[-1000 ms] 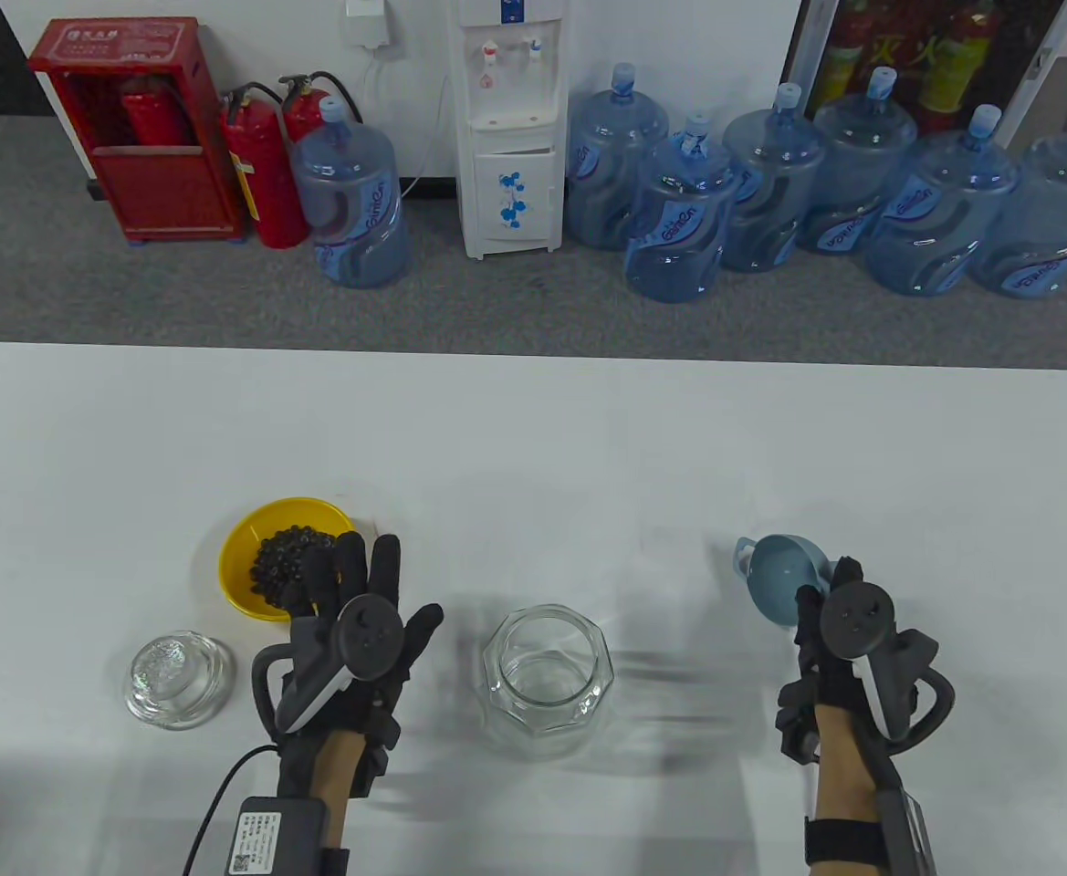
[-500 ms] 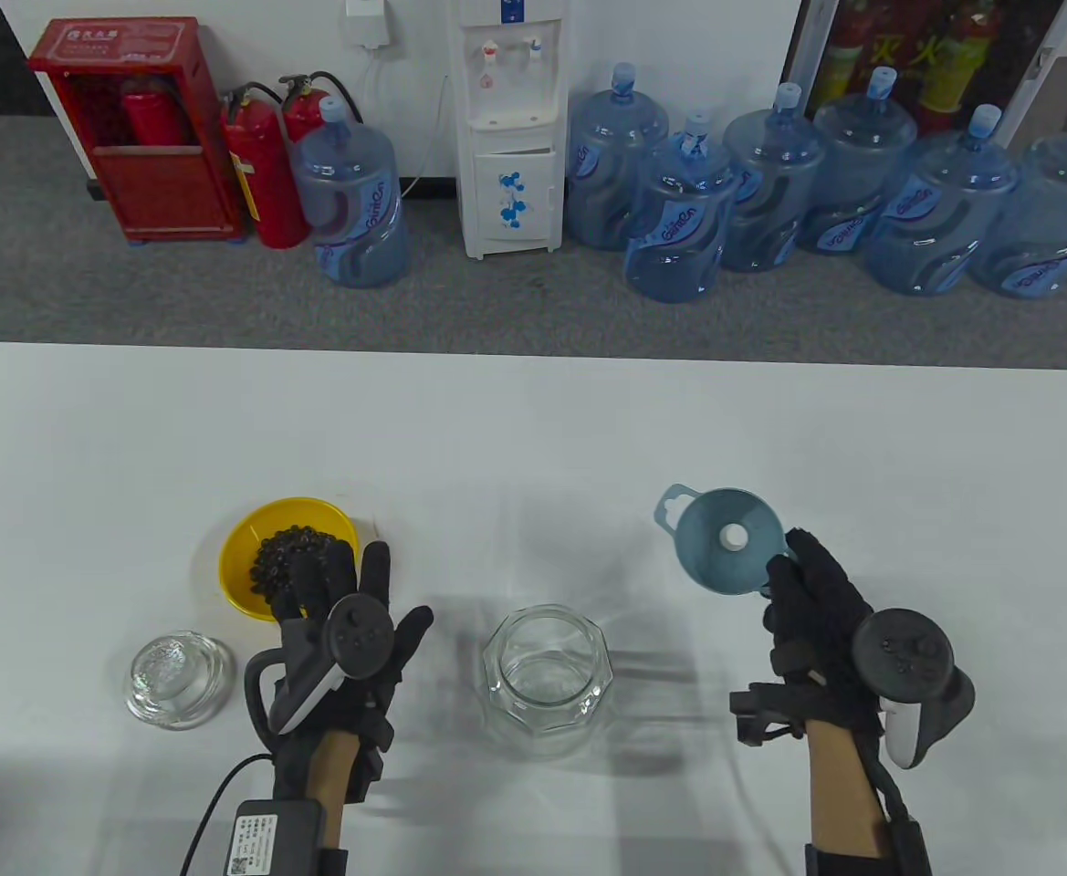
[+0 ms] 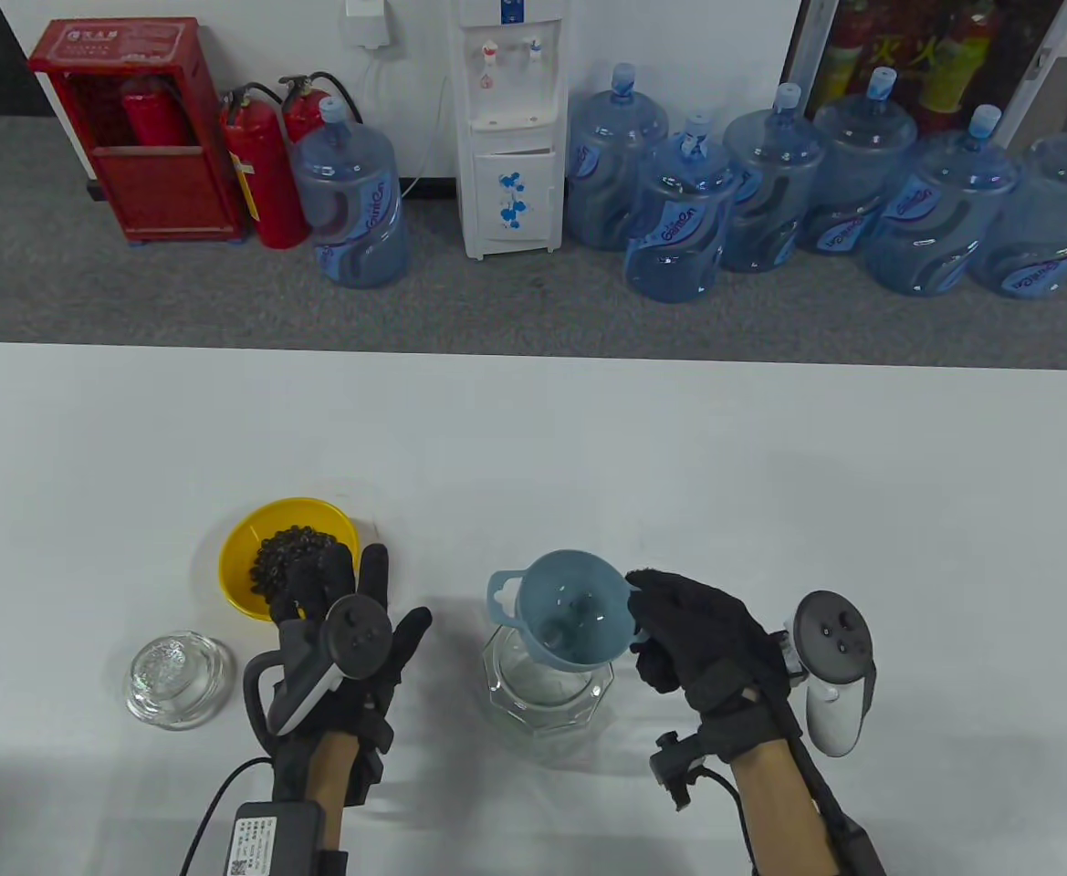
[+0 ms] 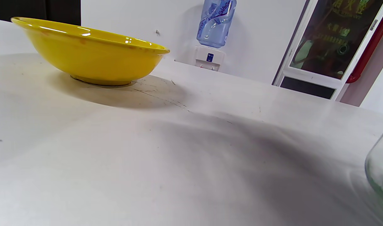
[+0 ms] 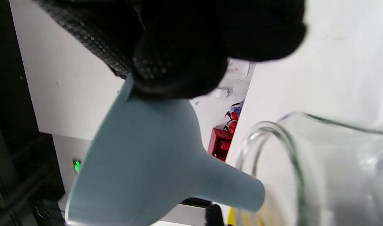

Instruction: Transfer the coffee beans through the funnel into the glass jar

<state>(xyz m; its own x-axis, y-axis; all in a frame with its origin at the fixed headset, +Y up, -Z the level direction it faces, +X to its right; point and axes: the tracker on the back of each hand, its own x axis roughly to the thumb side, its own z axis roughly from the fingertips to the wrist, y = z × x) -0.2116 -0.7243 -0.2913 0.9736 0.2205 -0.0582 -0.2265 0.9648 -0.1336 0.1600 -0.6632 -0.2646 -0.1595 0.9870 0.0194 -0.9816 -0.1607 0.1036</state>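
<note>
My right hand pinches the rim of a blue funnel and holds it over the open glass jar. In the right wrist view the funnel has its spout at the jar's mouth, and my fingers grip its rim. A yellow bowl of coffee beans stands left of the jar. My left hand lies flat with fingers spread, fingertips over the bowl's near edge, holding nothing. The left wrist view shows the bowl from the side and the jar's edge.
The jar's glass lid lies on the white table left of my left hand. Beyond the table's far edge are water bottles, a dispenser and fire extinguishers.
My right hand carried the funnel from the right side of the table leftward to the jar, turning it upright over the mouth. My left hand stayed near the bowl.
</note>
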